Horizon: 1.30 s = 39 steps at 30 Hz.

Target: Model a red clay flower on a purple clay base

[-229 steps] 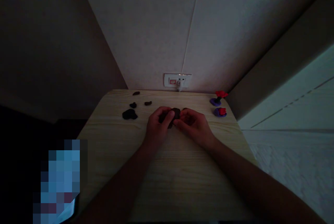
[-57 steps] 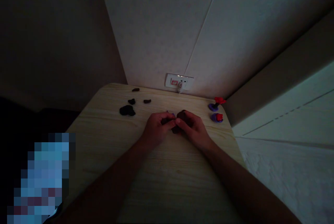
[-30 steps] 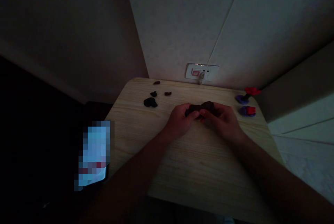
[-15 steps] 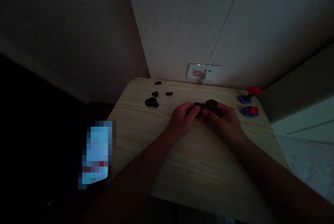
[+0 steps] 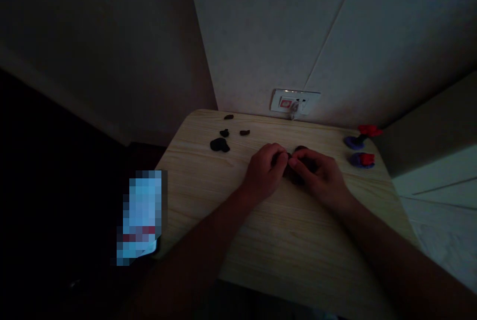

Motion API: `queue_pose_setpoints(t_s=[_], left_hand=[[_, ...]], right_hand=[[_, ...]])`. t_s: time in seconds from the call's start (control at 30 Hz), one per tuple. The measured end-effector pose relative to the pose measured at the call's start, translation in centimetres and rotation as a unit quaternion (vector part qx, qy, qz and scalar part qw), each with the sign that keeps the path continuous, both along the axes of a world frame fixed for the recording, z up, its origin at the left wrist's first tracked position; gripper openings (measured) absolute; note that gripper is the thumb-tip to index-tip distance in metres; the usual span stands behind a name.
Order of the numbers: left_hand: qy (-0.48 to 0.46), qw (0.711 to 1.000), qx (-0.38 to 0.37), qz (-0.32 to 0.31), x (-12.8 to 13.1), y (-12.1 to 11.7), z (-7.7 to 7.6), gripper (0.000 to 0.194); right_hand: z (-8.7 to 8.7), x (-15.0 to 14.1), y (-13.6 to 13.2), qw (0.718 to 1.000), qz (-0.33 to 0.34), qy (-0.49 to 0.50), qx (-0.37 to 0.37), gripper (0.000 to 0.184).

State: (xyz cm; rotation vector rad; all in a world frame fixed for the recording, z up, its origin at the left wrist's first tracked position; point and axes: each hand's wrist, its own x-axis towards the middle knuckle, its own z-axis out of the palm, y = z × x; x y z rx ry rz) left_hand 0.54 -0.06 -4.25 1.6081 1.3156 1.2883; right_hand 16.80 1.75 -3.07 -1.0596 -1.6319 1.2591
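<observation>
Over the wooden table, both hands close on a dark lump of what looks like modelling clay (image 5: 296,178). My left hand (image 5: 265,171) pinches its left side between thumb and curled fingers. My right hand (image 5: 319,173) grips the right side, its thumb and fingertips almost meeting the left thumb. Fingers cover most of the lump, and dim light hides its exact shape. Left of the hands lie a larger dark flattened piece (image 5: 219,145) and several smaller ones, among them a small dark piece (image 5: 244,132).
At the table's right edge stand a red flower-like figure on a purple base (image 5: 368,130) and a red-and-purple figure (image 5: 363,160). A wall socket (image 5: 295,102) with a plug sits behind the table (image 5: 261,240). A lit, blurred screen (image 5: 143,215) is at the left edge.
Both hands have drawn closer around the dark lump, with more of it covered. The right fingers have come forward over its top. The view has shifted slightly.
</observation>
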Motion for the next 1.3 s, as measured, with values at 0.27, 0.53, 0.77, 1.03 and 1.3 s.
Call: queue_pose_setpoints(t_s=[0.27, 0.53, 0.77, 1.03, 1.3], left_hand=[[-0.094, 0.994, -0.026, -0.042, 0.4, 0.4, -0.5, 0.017], [0.014, 0.998, 0.054, -0.038, -0.1, 0.1, 0.3, 0.022], [-0.050, 0.995, -0.022, -0.079, -0.1, -0.4, 0.6, 0.025], [0.100, 0.988, 0.016, -0.114, -0.4, -0.5, 0.9, 0.028], [0.137, 0.986, 0.027, -0.089, -0.1, -0.6, 0.5, 0.032]], right_hand=[[0.0, -0.2, -0.1, 0.997, 0.031, 0.049, -0.047, 0.032], [-0.6, -0.1, 0.0, 0.994, 0.066, 0.059, -0.064, 0.030], [0.0, -0.7, -0.3, 0.996, -0.032, 0.078, -0.027, 0.031], [-0.2, 0.1, 0.4, 0.992, -0.095, 0.006, 0.080, 0.032], [-0.4, 0.0, 0.1, 0.999, -0.040, 0.031, 0.003, 0.036]])
